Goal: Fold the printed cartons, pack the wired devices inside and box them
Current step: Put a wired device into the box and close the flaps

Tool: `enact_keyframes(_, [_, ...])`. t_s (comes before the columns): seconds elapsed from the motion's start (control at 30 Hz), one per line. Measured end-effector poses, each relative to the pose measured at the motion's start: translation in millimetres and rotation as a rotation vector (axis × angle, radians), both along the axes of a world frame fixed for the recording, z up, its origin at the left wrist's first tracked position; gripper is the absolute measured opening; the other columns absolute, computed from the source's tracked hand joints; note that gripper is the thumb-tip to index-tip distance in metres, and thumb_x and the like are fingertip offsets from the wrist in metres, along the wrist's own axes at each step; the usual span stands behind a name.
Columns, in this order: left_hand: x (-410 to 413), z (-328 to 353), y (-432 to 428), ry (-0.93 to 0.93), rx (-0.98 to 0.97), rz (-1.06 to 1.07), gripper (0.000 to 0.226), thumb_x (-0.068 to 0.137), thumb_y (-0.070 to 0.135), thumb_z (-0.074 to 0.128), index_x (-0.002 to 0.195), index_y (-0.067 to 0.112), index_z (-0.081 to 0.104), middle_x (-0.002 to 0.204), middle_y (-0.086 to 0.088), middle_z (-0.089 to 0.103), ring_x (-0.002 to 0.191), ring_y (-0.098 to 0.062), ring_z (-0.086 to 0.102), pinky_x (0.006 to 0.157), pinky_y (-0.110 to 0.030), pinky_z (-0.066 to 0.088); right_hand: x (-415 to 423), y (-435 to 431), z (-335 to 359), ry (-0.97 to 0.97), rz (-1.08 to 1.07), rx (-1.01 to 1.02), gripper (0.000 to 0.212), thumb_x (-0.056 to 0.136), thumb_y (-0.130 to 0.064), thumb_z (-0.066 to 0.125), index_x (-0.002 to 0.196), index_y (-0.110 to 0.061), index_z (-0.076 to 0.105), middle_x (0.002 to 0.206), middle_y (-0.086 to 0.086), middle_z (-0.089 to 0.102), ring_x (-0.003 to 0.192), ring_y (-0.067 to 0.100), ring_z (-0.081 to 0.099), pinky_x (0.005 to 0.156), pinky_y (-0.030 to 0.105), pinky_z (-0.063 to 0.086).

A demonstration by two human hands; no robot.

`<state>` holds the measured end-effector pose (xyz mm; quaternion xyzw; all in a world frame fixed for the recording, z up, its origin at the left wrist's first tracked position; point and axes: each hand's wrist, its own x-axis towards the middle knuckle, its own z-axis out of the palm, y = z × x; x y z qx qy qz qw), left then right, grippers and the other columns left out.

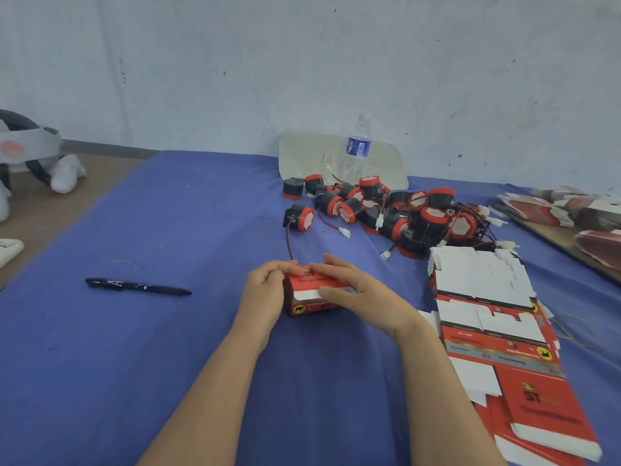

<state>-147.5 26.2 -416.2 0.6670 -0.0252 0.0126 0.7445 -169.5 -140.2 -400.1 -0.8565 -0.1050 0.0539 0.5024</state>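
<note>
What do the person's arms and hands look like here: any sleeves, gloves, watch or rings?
Two bare hands and forearms, which run uncovered to the bottom edge of the frame, so no sleeve shows. The left hand and the right hand wear no gloves. No ring, watch, wristband or marking is visible on either.

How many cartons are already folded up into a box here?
1: the red carton on the blue cloth, held by the left hand and right hand. The flat cartons at right are unfolded; the device heap might hide another.
</note>
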Motion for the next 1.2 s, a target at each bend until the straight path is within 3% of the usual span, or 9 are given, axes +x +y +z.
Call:
enact_keyframes(0.13, [-4.2, 0.1, 3.0, -0.103, 0.171, -0.125, 0.013, 0.091, 0.022, 0.059, 0.095, 0.026, 0.071, 0.105, 0.013, 0.065, 0.089, 0.005, 0.060, 0.066, -0.003, 0.043, 2.4, 3.1, -2.3, -0.149, -0.112, -0.051, 0.037, 0.093, -0.023, 0.061, 0.129, -0.029, 0.057, 0.145, -0.011, 0.040, 0.112, -0.010, 0.048, 0.087, 0.003, 0.037])
enact_keyframes(0.33, [-4.5, -4.5, 6.8, -0.279, 0.405, -0.190, 0.025, 0.094, 0.017, 0.059, 0.109, 0.038, 0.058, 0.133, 0.006, 0.047, 0.125, -0.006, 0.044, 0.095, -0.014, 0.041, 2.4, 6.2, -2.9, -0.206, -0.182, -0.003, 0.023, 0.093, -0.027, 0.060, 0.115, -0.033, 0.063, 0.137, -0.008, 0.050, 0.121, 0.009, 0.049, 0.084, 0.004, 0.041])
enact_keyframes(0.57, [-7.0, -1.1, 1.2, -0.225, 0.315, -0.138, 0.030, 0.095, 0.009, 0.051, 0.113, 0.031, 0.060, 0.132, 0.008, 0.045, 0.117, -0.005, 0.046, 0.073, 0.004, 0.038, 1.3, 9.6, -2.9, -0.215, -0.209, -0.003, 0.021, 0.092, -0.028, 0.061, 0.108, -0.042, 0.060, 0.136, -0.008, 0.050, 0.119, 0.008, 0.049, 0.088, 0.010, 0.042])
enact_keyframes(0.7, [-9.6, 1.8, -10.6, -0.079, 0.155, -0.066, 0.039, 0.093, 0.000, 0.037, 0.110, 0.020, 0.067, 0.137, 0.002, 0.047, 0.122, -0.016, 0.048, 0.086, -0.014, 0.045, 0.8, 7.9, -1.8, -0.109, -0.159, 0.067, 0.019, 0.093, -0.027, 0.061, 0.108, -0.036, 0.067, 0.115, -0.007, 0.060, 0.105, 0.008, 0.055, 0.072, 0.006, 0.043])
enact_keyframes(0.87, [-12.2, 6.5, -20.7, -0.023, 0.025, -0.050, 0.031, 0.095, 0.007, 0.037, 0.104, 0.016, 0.066, 0.116, -0.010, 0.062, 0.088, -0.010, 0.059, 0.058, -0.006, 0.045, 3.0, 12.2, -5.1, 0.008, -0.295, 0.183, 0.024, 0.099, -0.034, 0.048, 0.096, -0.041, 0.071, 0.106, -0.010, 0.069, 0.097, 0.011, 0.061, 0.073, 0.018, 0.046])
enact_keyframes(0.93, [-11.5, 3.9, -20.2, 0.026, 0.074, -0.038, 0.032, 0.101, 0.019, 0.036, 0.123, 0.023, 0.058, 0.131, -0.002, 0.056, 0.097, -0.008, 0.057, 0.061, -0.004, 0.042, 4.9, 15.8, -8.0, 0.033, -0.333, 0.190, 0.025, 0.099, -0.030, 0.049, 0.121, -0.038, 0.059, 0.123, -0.005, 0.060, 0.108, 0.014, 0.057, 0.081, 0.020, 0.044])
enact_keyframes(1.0, [-9.7, -3.8, -19.0, -0.017, 0.253, -0.015, 0.044, 0.104, 0.021, 0.031, 0.148, 0.030, 0.029, 0.148, 0.004, 0.038, 0.115, -0.008, 0.047, 0.074, -0.001, 0.038, 5.2, 18.9, -11.0, 0.082, -0.381, 0.209, 0.046, 0.098, -0.032, 0.050, 0.143, -0.030, 0.038, 0.134, -0.001, 0.051, 0.118, 0.018, 0.052, 0.089, 0.023, 0.042])
enact_keyframes(1.07, [-10.1, -6.9, -20.4, -0.013, 0.337, 0.012, 0.055, 0.104, 0.022, 0.031, 0.154, 0.024, 0.007, 0.153, 0.001, 0.031, 0.123, -0.010, 0.043, 0.087, -0.012, 0.035, 3.4, 23.0, -12.3, 0.079, -0.430, 0.139, 0.046, 0.099, -0.032, 0.048, 0.142, -0.020, 0.038, 0.135, -0.002, 0.051, 0.118, 0.016, 0.052, 0.086, 0.020, 0.043])
enact_keyframes(1.2, [-10.2, -6.7, -30.2, 0.064, 0.400, 0.126, 0.034, 0.101, 0.016, 0.032, 0.131, 0.004, 0.045, 0.131, -0.014, 0.053, 0.108, -0.023, 0.052, 0.087, -0.032, 0.040, 0.0, 32.4, -10.2, 0.015, -0.452, 0.075, 0.027, 0.100, -0.020, 0.043, 0.120, -0.014, 0.059, 0.113, 0.001, 0.064, 0.088, 0.006, 0.055, 0.059, 0.006, 0.037])
